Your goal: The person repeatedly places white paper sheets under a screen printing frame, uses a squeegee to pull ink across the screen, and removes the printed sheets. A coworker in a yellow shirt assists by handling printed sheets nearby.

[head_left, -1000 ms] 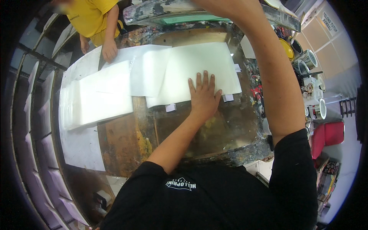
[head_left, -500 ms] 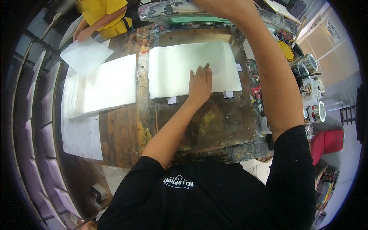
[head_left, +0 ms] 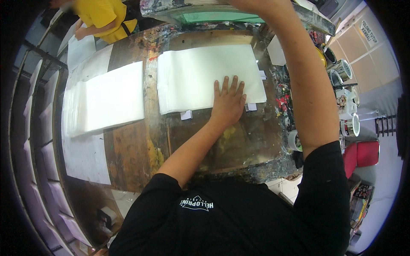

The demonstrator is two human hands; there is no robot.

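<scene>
My left hand (head_left: 229, 100) lies flat with fingers spread on the near right part of a white sheet (head_left: 192, 77). The sheet rests on a paint-stained wooden table (head_left: 128, 149), with small white tabs (head_left: 186, 115) at its near and right edges. My right arm stretches far forward to a paint-crusted frame (head_left: 314, 23) with a green panel (head_left: 213, 18), held raised at the table's far side. The upper picture edge cuts off my right hand (head_left: 252, 4), so its fingers and grip are hidden.
Left of the sheet lies a thick stack of white sheets (head_left: 113, 96). A person in yellow (head_left: 100, 17) at the far left handles a translucent sheet (head_left: 82, 53). Paint cans (head_left: 341, 70) line the right side, near a red chair (head_left: 368, 153). Rack shelves (head_left: 51, 153) stand left.
My left hand has spread flat and turned on the sheet, which now looks flatter. The other person's translucent sheet has moved away from the stack to the far left. The view has shifted slightly.
</scene>
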